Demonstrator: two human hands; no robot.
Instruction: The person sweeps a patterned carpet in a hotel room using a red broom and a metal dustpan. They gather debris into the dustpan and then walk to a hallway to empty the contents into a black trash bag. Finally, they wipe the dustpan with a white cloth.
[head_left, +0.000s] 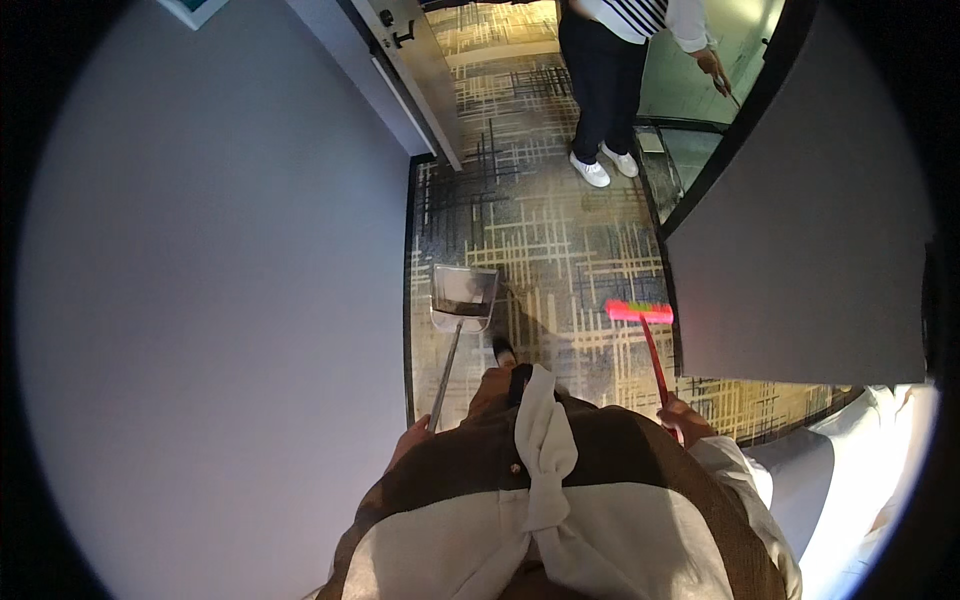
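My left hand, partly hidden by my clothing, grips the long metal handle of a dustpan. The pan looks clear or pale, with a dark band across its inside, and hangs over or rests on the carpet near the left wall. On the other side my right hand is closed around the red stick of a broom. Its bright pink head, with some green in the middle, is at the foot of the right wall. I cannot tell whether the broom head touches the carpet.
Patterned carpet runs along a narrow passage between a left wall and a right wall. Ahead, a door stands ajar on the left. A person in white shoes stands by a doorway with a greenish wall, holding a thin object. White bedding-like fabric lies at right.
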